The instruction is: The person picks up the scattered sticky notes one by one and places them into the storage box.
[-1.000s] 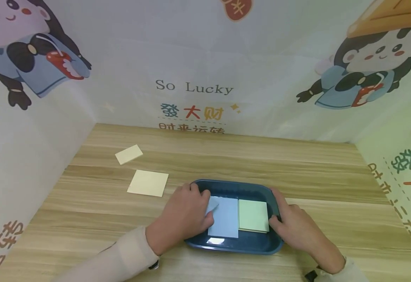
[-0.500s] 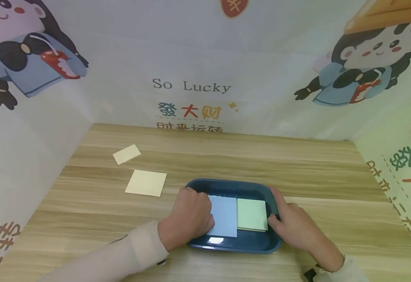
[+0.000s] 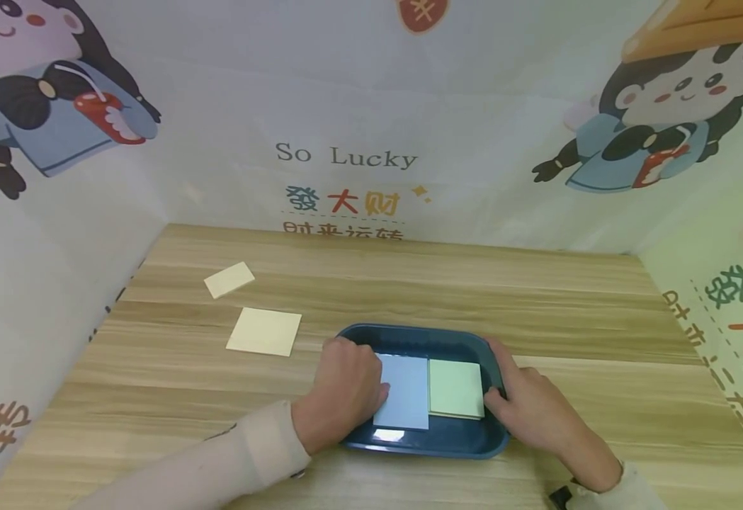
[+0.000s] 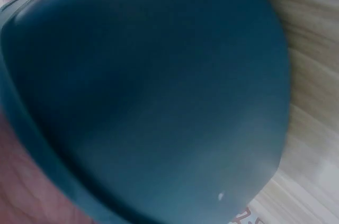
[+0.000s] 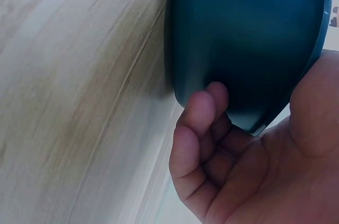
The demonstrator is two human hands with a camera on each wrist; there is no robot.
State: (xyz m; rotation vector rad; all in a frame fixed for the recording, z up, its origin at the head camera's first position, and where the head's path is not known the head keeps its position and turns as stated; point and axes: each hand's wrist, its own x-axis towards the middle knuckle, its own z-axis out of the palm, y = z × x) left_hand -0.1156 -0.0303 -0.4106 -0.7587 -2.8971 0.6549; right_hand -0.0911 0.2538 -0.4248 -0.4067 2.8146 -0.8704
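You had the dark blue tray (image 3: 423,334) on the wooden table (image 3: 537,312), your left hand (image 3: 344,393) curled over its left rim with the fingers lying on the blue note pad (image 3: 403,391), and your right hand (image 3: 532,413) gripping the right rim beside the green note pad (image 3: 455,387). Judging by this, you were seating pads in the tray; the two yellow pads (image 3: 264,331) lay well apart to the left, so fetching one would have meant freeing your left hand first.

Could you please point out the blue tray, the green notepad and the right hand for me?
blue tray (image 3: 412,336): head view, far rim.
green notepad (image 3: 455,387): head view, middle of top sheet.
right hand (image 3: 533,411): head view, back of the hand.
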